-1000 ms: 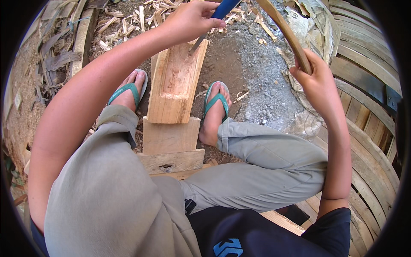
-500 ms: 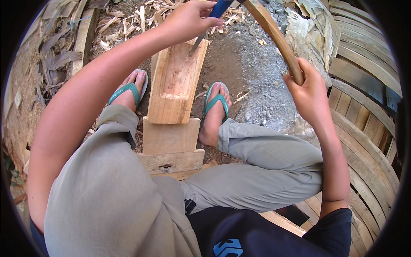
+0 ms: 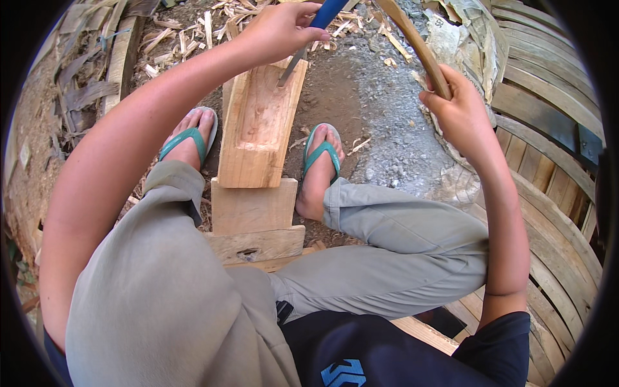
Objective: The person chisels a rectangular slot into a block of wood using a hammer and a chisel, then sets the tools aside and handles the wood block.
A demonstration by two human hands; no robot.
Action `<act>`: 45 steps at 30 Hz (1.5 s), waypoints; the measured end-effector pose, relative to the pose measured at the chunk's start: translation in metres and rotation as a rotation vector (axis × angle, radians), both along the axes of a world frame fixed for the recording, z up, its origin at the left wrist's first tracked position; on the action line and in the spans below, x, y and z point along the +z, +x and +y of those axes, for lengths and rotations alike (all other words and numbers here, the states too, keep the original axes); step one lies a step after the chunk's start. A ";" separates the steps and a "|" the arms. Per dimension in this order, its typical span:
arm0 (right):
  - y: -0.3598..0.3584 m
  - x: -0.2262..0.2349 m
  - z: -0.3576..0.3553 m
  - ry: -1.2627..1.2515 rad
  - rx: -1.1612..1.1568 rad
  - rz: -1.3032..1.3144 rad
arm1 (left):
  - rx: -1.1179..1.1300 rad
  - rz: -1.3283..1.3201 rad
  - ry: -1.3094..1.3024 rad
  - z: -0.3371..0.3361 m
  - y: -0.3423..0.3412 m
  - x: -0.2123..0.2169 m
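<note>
The slatted wooden structure [image 3: 554, 84] takes up the right rim, its planks bent by the lens; in front of it spreads grey gravel [image 3: 400, 155]. Grey trousers [image 3: 406, 258] fill the lower middle and hide much of the ground, with a foot in a green-strapped sandal on either side of the hollowed wooden block [image 3: 255, 135]. That block lies ahead, between the feet, its near end on a flat board [image 3: 253, 209]; the left forearm covers part of its far end. Torn sheeting [image 3: 461, 39] lies beyond the right hand [image 3: 459, 106], which is closed around a curved wooden handle [image 3: 416, 42] whose upper end is cut off. The left hand [image 3: 287, 26] is partly curled about the blue-handled chisel [image 3: 327, 13], some fingers hard to make out; the tool's top is out of frame, its blade slanting into the hollow. Pale wood shavings [image 3: 206, 29] litter the far ground.
</note>
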State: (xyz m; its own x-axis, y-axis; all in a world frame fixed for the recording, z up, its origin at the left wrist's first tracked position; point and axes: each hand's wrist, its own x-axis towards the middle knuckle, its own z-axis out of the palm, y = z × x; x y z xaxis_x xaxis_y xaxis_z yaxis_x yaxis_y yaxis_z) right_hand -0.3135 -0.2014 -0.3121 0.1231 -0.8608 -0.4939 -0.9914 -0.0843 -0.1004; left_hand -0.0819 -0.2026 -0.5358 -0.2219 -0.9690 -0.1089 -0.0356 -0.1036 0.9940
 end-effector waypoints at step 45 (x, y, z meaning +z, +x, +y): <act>0.007 0.039 -0.002 -0.137 -0.120 -0.229 | 0.026 0.119 -0.056 0.020 0.005 0.029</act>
State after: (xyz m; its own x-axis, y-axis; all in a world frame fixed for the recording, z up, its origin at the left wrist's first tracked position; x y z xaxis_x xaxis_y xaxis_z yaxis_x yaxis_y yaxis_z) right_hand -0.3063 -0.2035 -0.2734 0.1118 -0.9326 -0.3431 -0.9478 0.0037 -0.3188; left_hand -0.0765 -0.1824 -0.5071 -0.2046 -0.9784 -0.0285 0.0850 -0.0468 0.9953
